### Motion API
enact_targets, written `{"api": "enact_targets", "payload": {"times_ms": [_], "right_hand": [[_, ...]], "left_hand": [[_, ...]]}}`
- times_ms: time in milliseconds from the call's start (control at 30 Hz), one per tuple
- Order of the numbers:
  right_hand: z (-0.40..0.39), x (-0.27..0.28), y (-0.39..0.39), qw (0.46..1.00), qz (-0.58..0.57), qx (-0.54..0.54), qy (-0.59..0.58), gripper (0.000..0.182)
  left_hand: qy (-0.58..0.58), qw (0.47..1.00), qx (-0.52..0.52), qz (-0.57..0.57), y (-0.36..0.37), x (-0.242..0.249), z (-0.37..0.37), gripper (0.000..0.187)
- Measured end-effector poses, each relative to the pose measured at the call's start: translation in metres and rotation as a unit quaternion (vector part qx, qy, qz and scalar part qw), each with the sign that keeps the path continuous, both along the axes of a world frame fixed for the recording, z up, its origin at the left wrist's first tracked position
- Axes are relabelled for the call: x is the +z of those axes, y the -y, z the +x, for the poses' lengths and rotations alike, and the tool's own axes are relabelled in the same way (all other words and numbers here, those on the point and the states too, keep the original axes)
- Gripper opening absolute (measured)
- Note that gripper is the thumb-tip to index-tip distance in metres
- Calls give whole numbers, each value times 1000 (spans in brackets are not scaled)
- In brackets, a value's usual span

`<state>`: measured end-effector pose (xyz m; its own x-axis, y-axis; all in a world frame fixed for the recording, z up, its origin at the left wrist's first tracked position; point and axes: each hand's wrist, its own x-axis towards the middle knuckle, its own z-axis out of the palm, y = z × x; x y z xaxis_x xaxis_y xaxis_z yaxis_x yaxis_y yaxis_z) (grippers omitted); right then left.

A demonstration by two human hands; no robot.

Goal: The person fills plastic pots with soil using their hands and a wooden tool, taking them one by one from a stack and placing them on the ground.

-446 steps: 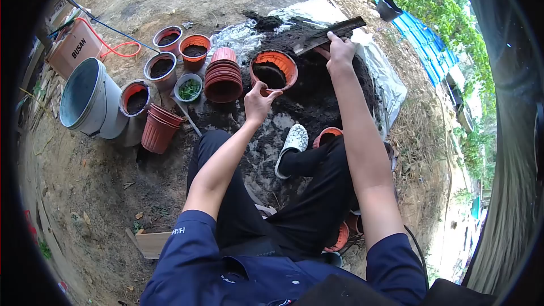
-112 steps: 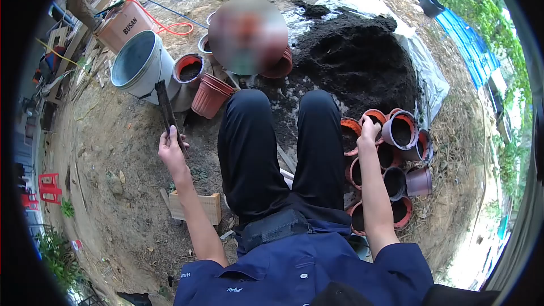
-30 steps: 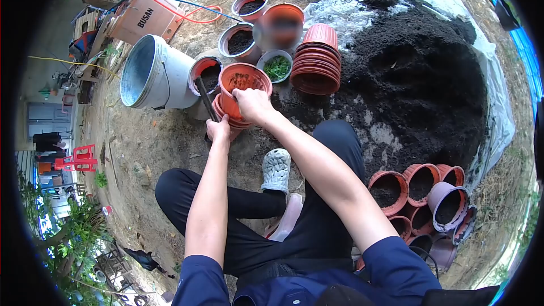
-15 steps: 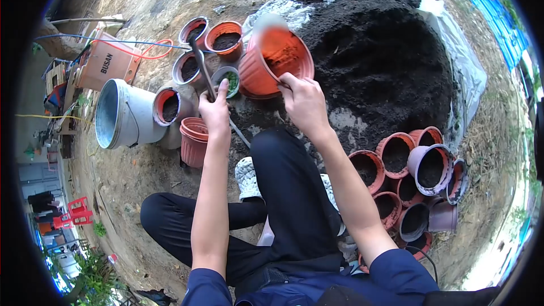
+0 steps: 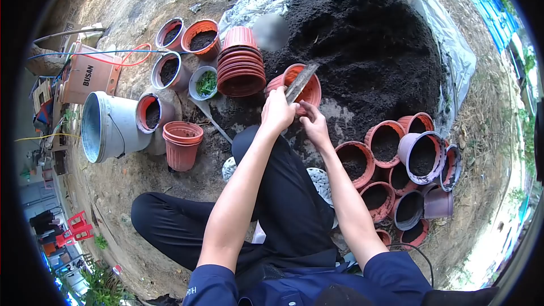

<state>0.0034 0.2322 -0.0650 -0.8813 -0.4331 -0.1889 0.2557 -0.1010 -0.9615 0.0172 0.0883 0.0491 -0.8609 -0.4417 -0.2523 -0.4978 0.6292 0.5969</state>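
My left hand (image 5: 277,112) is closed around a narrow trowel (image 5: 302,82), whose flat, dirt-smeared blade points up and to the right across the mouth of an orange plastic flowerpot (image 5: 313,92). My right hand (image 5: 315,127) pinches the near rim of that pot, which is tilted with its opening toward me. Part of the pot is covered by the trowel and my left hand. Just left of it stands an upside-down stack of flowerpots (image 5: 241,68). Behind and to the right lies a heap of dark soil (image 5: 368,45).
Soil-filled pots (image 5: 422,156) crowd together at the right. At the left are more filled pots (image 5: 201,42), a pot of green leaves (image 5: 206,83), a small orange pot stack (image 5: 182,146) and a large grey bucket (image 5: 116,127). A plastic sheet (image 5: 453,59) edges the soil.
The pot in my right hand has come away from beside the stack, rightward and nearer the soil. My left hand has carried the trowel right, over the pot's mouth.
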Motion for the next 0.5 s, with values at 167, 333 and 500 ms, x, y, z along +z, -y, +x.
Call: {"api": "enact_targets", "payload": {"times_ms": [167, 333, 500], "right_hand": [[4, 8, 7, 951, -191, -86, 226, 40], [-3, -3, 8, 950, -192, -74, 234, 21], [-17, 9, 4, 975, -115, -26, 186, 32]], "left_hand": [[132, 982, -133, -30, -3, 17, -1, 63], [116, 989, -70, -66, -5, 14, -5, 59], [89, 995, -35, -28, 8, 8, -37, 57]]}}
